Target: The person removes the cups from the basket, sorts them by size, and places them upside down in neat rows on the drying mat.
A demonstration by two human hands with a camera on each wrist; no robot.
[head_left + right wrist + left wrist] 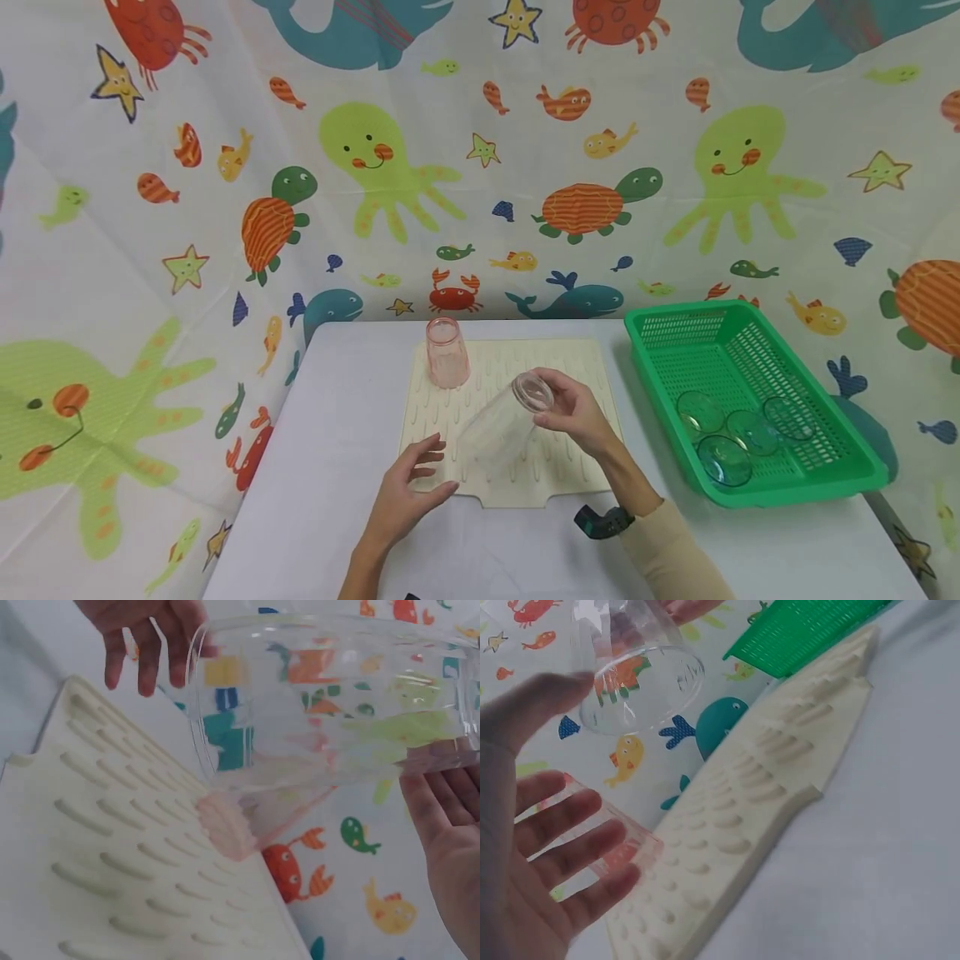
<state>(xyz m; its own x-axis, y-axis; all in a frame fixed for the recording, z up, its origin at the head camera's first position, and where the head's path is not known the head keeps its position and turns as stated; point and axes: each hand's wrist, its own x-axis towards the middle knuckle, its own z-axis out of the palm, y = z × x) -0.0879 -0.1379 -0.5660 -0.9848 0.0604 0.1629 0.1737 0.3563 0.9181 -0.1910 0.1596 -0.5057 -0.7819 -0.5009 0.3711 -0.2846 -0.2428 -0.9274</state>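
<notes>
My right hand grips a clear drinking glass by its narrower, thick-bottomed end. The glass is tilted above a cream ridged drying mat, its wide rim pointing down toward my left hand. In the right wrist view the clear glass spans the upper part of the picture. My left hand has its fingers spread and holds nothing; in the left wrist view its thumb overlaps the rim of the glass. A pink drinking glass stands on the mat's back left corner.
A green slotted plastic basket stands right of the mat, with several round bluish glass pieces in its near half. The table is white. Behind it hangs a curtain printed with sea animals.
</notes>
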